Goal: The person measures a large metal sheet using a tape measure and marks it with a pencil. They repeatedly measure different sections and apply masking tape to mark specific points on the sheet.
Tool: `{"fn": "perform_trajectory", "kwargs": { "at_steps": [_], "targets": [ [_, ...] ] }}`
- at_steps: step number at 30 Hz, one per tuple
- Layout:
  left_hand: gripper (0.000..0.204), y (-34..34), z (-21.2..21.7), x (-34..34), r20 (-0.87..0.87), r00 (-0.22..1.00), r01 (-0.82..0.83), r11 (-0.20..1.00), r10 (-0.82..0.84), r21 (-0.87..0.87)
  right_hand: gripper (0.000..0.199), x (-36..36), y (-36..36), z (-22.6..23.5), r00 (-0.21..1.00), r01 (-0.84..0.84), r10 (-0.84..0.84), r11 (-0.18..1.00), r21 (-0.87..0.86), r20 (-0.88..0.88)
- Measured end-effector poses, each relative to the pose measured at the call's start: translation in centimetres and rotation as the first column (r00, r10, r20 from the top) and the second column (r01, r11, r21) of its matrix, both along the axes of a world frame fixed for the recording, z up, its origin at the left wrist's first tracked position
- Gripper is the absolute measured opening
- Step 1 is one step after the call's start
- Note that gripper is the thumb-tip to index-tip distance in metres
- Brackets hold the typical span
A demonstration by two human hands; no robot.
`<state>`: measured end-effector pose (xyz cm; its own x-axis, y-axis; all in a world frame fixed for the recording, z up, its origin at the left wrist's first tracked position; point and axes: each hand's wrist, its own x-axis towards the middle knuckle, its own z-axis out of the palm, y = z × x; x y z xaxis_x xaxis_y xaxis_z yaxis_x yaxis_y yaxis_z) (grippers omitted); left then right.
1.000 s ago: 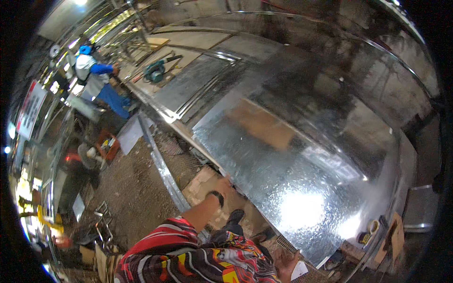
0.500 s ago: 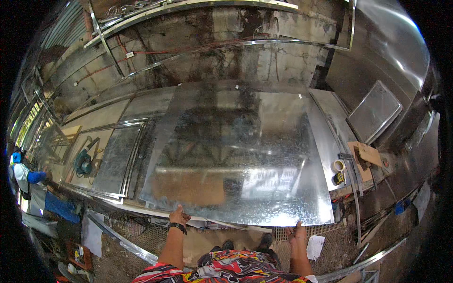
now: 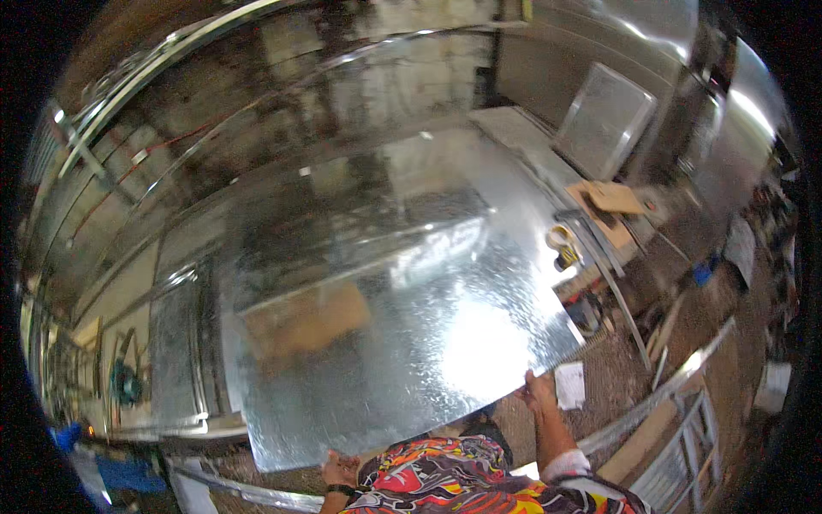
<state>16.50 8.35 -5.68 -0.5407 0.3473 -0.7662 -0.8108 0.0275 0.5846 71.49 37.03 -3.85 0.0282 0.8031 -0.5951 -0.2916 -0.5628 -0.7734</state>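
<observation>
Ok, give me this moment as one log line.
left hand: grips metal sheet by near edge; right hand: grips same edge, nearer right corner; white paper: right of right hand

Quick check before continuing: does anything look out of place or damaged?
The metal sheet stands out: its near edge overhangs the bench, so it looks off-position, though the left hand and right hand grip that edge. No clear damage shows.

My left hand (image 3: 342, 470) and right hand (image 3: 538, 394) hold a shiny metal sheet (image 3: 390, 343) by its near edge.
</observation>
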Motion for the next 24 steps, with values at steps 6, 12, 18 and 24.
{"fn": "perform_trajectory", "kwargs": {
  "at_steps": [6, 12, 18, 24],
  "targets": [
    [0.039, -3.5, -6.5, -3.7, 0.355, 0.885, 0.226, 0.945, -0.3, 0.236, 0.032, -0.5, 3.8, -3.6, 0.993, 0.105, -0.109, 0.989, 0.102, 0.037],
    [0.06, -0.5, -2.1, -10.1, 0.363, 0.894, 0.265, 0.963, -0.264, 0.048, 0.03, -8.9, 4.0, -0.3, 0.979, 0.194, -0.202, 0.956, -0.221, -0.01],
    [0.062, 0.8, 0.3, -7.4, 0.025, 0.999, -0.017, 0.983, 0.022, -0.183, 0.041, -9.9, 2.4, 1.7, 0.979, -0.042, -0.008, 0.969, -0.242, -0.202],
    [0.049, -0.1, 1.1, 2.1, -0.07, 0.897, 0.361, 0.814, -0.437, -0.456, 0.042, 2.7, 2.9, 3.9, 0.887, -0.442, 0.452, 0.891, -0.105, 0.096]
  ]
}}
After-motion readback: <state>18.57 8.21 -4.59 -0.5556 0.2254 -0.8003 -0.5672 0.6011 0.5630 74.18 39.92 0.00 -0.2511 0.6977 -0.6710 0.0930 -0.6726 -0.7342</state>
